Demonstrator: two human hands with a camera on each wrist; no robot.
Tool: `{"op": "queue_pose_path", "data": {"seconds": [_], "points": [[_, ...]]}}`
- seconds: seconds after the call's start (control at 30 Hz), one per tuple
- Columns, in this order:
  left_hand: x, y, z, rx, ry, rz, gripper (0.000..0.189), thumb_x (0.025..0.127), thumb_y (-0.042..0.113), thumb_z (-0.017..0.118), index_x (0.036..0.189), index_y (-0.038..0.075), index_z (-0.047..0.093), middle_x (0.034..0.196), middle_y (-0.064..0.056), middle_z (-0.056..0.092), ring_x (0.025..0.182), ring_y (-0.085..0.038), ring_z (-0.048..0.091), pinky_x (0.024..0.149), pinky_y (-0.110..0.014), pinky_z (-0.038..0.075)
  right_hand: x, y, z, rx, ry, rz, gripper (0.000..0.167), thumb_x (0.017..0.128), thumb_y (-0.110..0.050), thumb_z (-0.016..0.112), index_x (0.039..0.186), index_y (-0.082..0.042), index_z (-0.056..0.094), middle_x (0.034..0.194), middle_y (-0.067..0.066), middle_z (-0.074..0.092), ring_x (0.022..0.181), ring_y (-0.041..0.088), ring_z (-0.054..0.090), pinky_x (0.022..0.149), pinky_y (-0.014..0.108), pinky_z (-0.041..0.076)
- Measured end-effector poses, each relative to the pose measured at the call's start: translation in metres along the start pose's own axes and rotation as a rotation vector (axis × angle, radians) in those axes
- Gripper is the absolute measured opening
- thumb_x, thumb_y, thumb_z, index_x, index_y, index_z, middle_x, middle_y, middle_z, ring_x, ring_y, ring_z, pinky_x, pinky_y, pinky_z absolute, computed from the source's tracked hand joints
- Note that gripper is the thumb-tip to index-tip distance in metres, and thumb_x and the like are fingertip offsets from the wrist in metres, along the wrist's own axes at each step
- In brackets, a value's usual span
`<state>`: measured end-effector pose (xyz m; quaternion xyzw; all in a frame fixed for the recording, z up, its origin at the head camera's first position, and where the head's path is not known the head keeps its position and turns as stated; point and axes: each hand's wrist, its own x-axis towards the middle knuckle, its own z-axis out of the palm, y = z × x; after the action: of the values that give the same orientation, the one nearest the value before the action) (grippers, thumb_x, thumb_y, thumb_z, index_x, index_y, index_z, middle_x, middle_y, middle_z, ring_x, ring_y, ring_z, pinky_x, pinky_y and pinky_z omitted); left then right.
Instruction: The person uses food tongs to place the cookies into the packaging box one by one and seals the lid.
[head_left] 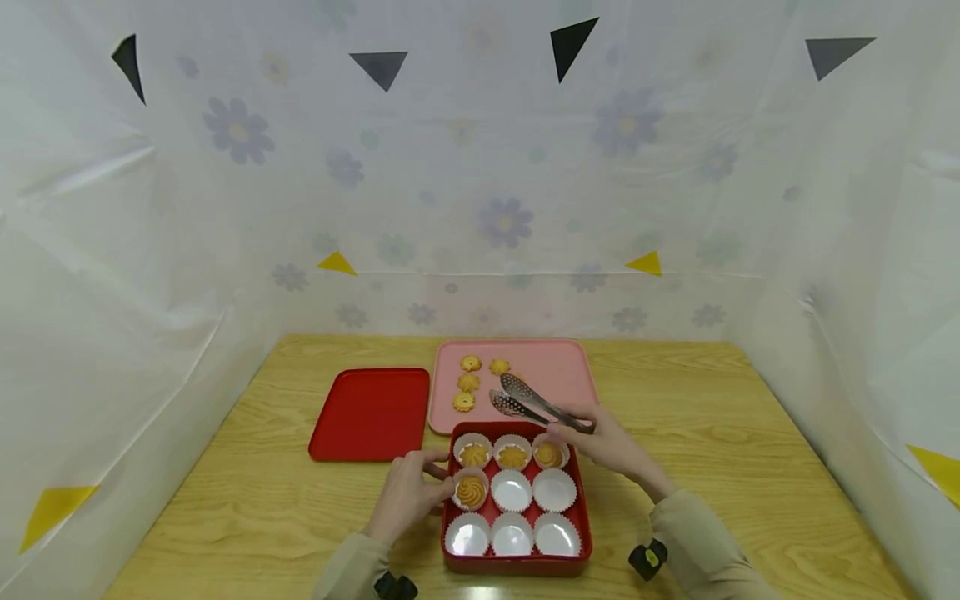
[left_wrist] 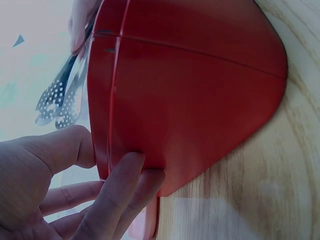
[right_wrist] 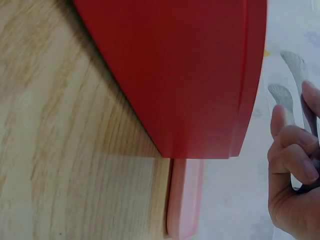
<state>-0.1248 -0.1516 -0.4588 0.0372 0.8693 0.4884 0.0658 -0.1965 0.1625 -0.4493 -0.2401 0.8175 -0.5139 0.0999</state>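
A red box (head_left: pixel 517 565) holds rows of white paper cups. Three cups along the far row contain cookies, and a swirled cookie (head_left: pixel 470 492) sits in the left cup of the middle row. My left hand (head_left: pixel 408 492) holds the box's left wall, thumb at the rim and fingers (left_wrist: pixel 115 195) against the outside. In my right hand (head_left: pixel 607 442) is a pair of metal tongs (head_left: pixel 536 402), gripped above the box's far right corner. The perforated tong heads stand apart, pointing away over the pink tray (head_left: pixel 558 367).
Several cookies (head_left: pixel 468 382) lie on the left part of the pink tray behind the box. A flat red tray (head_left: pixel 371 412) rests on the wooden table (head_left: pixel 697 417) to its left. Pale flowered sheeting (head_left: pixel 480 167) surrounds the table at the back and sides.
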Motion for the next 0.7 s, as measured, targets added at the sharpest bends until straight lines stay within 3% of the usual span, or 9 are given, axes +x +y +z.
{"op": "queue_pose_path", "data": {"seconds": [0.17, 0.23, 0.3, 0.43, 0.57, 0.7], "points": [[0.000, 0.000, 0.000, 0.004, 0.001, -0.002, 0.043, 0.085, 0.008, 0.076, 0.125, -0.005, 0.067, 0.098, -0.021, 0.074, 0.080, -0.024, 0.072, 0.055, -0.033, 0.063, 0.002, 0.002, 0.002, -0.004, 0.130, 0.049, 0.045, 0.099, -0.025, 0.064, 0.139, -0.005, 0.059, 0.115, 0.022, 0.068, 0.070, 0.009, 0.054, 0.052, 0.021, 0.044], [0.000, 0.001, 0.000, 0.009, 0.003, -0.002, 0.043, 0.085, 0.008, 0.076, 0.125, -0.005, 0.067, 0.098, -0.020, 0.074, 0.081, -0.025, 0.072, 0.055, -0.032, 0.063, 0.004, 0.003, 0.002, 0.003, 0.158, 0.048, 0.046, 0.099, -0.023, 0.064, 0.139, -0.002, 0.058, 0.113, 0.024, 0.069, 0.066, 0.011, 0.056, 0.051, 0.023, 0.047], [0.000, 0.001, 0.000, 0.012, 0.005, 0.002, 0.043, 0.085, 0.009, 0.077, 0.124, -0.005, 0.067, 0.098, -0.020, 0.075, 0.082, -0.025, 0.072, 0.054, -0.030, 0.062, 0.006, 0.003, 0.001, 0.013, 0.174, 0.034, 0.048, 0.099, -0.020, 0.064, 0.139, 0.003, 0.056, 0.118, 0.027, 0.068, 0.081, 0.016, 0.066, 0.059, 0.026, 0.057], [0.000, 0.002, 0.000, 0.018, 0.011, 0.014, 0.042, 0.084, 0.009, 0.077, 0.123, -0.005, 0.068, 0.098, -0.020, 0.075, 0.082, -0.025, 0.073, 0.053, -0.028, 0.062, 0.011, 0.004, -0.003, -0.010, 0.206, 0.059, 0.051, 0.098, -0.022, 0.065, 0.139, 0.006, 0.054, 0.124, 0.029, 0.065, 0.100, 0.026, 0.069, 0.072, 0.030, 0.064], [0.000, 0.002, 0.000, 0.014, 0.008, 0.010, 0.043, 0.085, 0.009, 0.077, 0.124, -0.005, 0.068, 0.098, -0.021, 0.075, 0.081, -0.025, 0.073, 0.054, -0.030, 0.062, 0.018, 0.004, -0.009, -0.125, 0.250, 0.081, 0.048, 0.097, -0.026, 0.066, 0.135, 0.004, 0.060, 0.114, 0.025, 0.070, 0.086, 0.018, 0.061, 0.066, 0.023, 0.053], [0.000, 0.002, 0.000, 0.023, 0.007, 0.004, 0.043, 0.085, 0.009, 0.077, 0.124, -0.005, 0.067, 0.099, -0.020, 0.075, 0.082, -0.025, 0.073, 0.054, -0.029, 0.062, 0.025, 0.003, -0.016, -0.196, 0.256, 0.108, 0.048, 0.097, -0.027, 0.066, 0.132, 0.006, 0.062, 0.103, 0.022, 0.071, 0.075, 0.016, 0.051, 0.063, 0.024, 0.040]]}}
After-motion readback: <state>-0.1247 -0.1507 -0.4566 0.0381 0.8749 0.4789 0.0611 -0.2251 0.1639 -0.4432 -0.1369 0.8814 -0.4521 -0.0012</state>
